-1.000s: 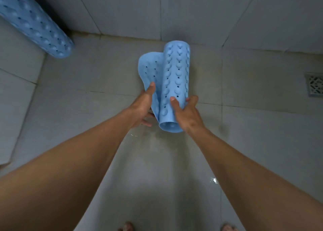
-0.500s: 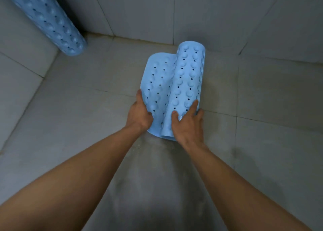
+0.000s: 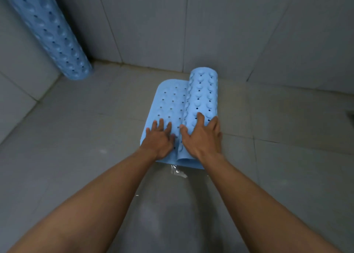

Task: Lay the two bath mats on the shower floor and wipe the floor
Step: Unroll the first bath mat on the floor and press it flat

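A light blue bath mat (image 3: 172, 101) with holes and suction cups lies partly unrolled on the grey tiled shower floor (image 3: 76, 138), near the back wall. Its left part is flat; its right part is still a roll (image 3: 206, 92). My left hand (image 3: 159, 138) presses flat on the unrolled part with fingers spread. My right hand (image 3: 203, 136) rests on the near end of the roll, fingers spread over it. A second blue mat (image 3: 51, 32), rolled into a tube, leans in the back left corner.
Grey tiled walls (image 3: 229, 32) close the space at the back and on the left. A wet patch (image 3: 178, 171) glints on the floor just in front of the mat. The edge of a floor drain (image 3: 351, 115) shows at the far right.
The mat has come down from my hands onto the floor. My left hand went from gripping its edge to pressing flat on it, and the view moved closer and lower.
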Action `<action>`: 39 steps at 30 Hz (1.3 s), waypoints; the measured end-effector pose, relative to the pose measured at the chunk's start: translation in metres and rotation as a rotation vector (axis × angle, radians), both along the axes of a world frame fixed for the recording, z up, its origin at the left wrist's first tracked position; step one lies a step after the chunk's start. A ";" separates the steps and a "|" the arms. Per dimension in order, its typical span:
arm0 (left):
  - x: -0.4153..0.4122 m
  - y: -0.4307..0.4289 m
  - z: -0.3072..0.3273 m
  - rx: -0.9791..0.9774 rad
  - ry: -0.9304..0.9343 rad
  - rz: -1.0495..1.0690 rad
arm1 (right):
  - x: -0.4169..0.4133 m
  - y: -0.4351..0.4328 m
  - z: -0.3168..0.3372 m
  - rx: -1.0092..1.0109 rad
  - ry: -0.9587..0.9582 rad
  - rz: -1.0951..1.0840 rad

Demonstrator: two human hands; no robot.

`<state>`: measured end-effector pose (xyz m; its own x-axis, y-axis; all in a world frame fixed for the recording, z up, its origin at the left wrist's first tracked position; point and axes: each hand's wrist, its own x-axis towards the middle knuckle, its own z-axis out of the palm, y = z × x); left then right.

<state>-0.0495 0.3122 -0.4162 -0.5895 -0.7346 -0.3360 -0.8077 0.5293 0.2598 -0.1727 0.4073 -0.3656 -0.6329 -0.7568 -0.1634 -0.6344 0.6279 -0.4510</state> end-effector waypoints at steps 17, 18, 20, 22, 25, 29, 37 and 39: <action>0.026 -0.020 -0.002 0.008 -0.154 -0.033 | -0.008 0.006 -0.002 -0.056 -0.210 0.021; 0.027 -0.020 -0.001 0.012 -0.158 -0.031 | -0.005 0.004 -0.002 -0.038 -0.205 0.027; 0.025 -0.018 -0.001 0.010 -0.170 -0.029 | 0.000 0.002 0.001 0.005 -0.182 0.041; 0.022 -0.017 -0.001 0.010 -0.172 -0.022 | 0.003 0.001 0.004 0.044 -0.128 0.050; 0.018 -0.015 -0.002 -0.019 -0.151 -0.046 | 0.003 0.004 0.004 0.096 -0.046 0.069; 0.013 -0.012 -0.002 -0.018 -0.146 -0.061 | -0.002 0.011 0.004 0.054 0.034 0.049; 0.016 -0.009 -0.007 -0.048 -0.178 -0.060 | -0.021 0.026 0.000 0.033 -0.051 0.019; 0.017 -0.008 -0.007 -0.044 -0.184 -0.062 | -0.023 0.030 -0.002 0.049 -0.067 0.024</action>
